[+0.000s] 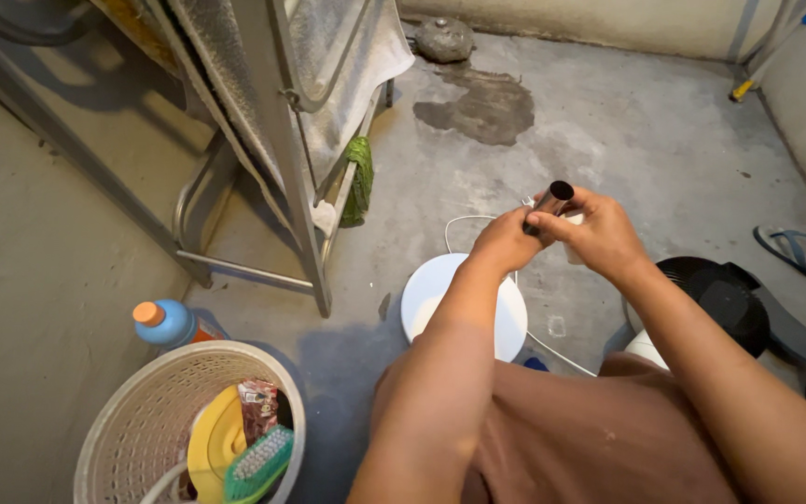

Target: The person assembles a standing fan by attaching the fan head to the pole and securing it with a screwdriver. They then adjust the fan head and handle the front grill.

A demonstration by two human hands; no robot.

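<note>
I've got both hands pinched on the dark tube [549,203], above the white round base [464,305]: left hand [506,243] grips low, right hand [599,233] wraps high. Best to brace left, turn right, tube vertical.

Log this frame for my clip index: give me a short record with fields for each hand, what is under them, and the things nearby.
left hand: left hand grips the lower part of a dark tube
right hand: right hand holds the same tube near its open upper end
below hands: round white disc on the concrete floor, with a white cord beside it
right side: black round fan part; flip-flop
left side: white woven basket holding a green scrub brush; blue bottle with orange cap
behind: metal rack draped with cloth
</note>
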